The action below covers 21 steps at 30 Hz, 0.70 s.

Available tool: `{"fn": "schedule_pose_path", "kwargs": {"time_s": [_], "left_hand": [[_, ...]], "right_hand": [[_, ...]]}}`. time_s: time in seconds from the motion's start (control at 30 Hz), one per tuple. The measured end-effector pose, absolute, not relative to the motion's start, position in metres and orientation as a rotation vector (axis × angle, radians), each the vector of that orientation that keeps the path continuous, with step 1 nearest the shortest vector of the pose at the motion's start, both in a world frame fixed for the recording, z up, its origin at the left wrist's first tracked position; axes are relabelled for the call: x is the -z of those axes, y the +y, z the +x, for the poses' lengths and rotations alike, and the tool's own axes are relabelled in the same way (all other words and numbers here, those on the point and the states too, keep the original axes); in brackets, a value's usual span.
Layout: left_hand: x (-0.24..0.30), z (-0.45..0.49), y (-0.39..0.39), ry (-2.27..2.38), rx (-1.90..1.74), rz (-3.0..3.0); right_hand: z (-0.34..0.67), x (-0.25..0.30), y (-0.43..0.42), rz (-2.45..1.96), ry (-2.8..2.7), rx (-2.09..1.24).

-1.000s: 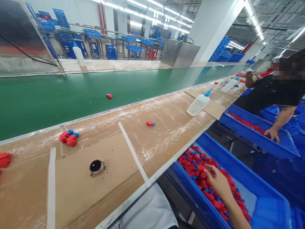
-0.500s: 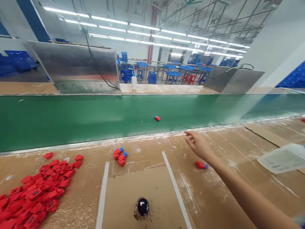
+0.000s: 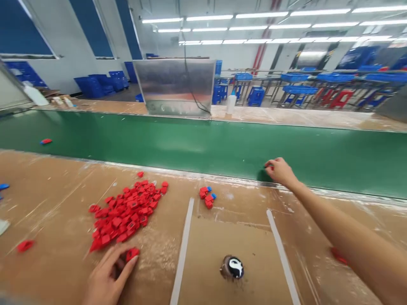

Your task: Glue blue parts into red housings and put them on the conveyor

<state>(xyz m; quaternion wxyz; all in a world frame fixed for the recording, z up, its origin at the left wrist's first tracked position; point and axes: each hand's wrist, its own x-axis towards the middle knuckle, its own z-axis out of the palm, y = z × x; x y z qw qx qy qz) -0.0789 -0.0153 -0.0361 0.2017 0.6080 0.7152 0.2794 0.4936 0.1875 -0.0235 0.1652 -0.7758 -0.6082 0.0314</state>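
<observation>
Well, across the cardboard bench top [image 3: 54,199], reaching the right hand [image 3: 281,171] to the near edge of the green conveyor belt [image 3: 178,144], fingers curled, grip unclear; pinching a red plastic part [image 3: 132,254] in the nearly closed left hand [image 3: 108,275] beside the heap of red parts [image 3: 127,212], possibly scattering them through a brushing knuckle; showing no readable writing anywhere.

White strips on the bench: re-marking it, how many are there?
2: one white strip left of the round black-topped container, another right of it, both on the cardboard.
</observation>
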Motion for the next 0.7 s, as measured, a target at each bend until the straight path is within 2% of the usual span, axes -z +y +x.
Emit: {"fn": "schedule_pose_path", "kwargs": {"time_s": [0.17, 0.33, 0.57, 0.7], "left_hand": [[0.025, -0.048, -0.028, 1.671, -0.978, 1.407], [0.027, -0.021, -0.034, 1.418, -1.055, 1.304], [0.023, 0.008, -0.031, 1.367, -0.971, 1.584], [0.019, 0.022, -0.033, 1.312, -0.906, 1.665]], "right_hand": [[0.503, 0.001, 0.097, -2.175, -1.95, -0.362], [0.498, 0.014, 0.002, -2.171, -2.045, -0.768], [0.465, 0.039, -0.062, -2.039, -1.992, -0.435], [0.467, 0.043, -0.081, -1.996, -1.855, -0.433]]}}
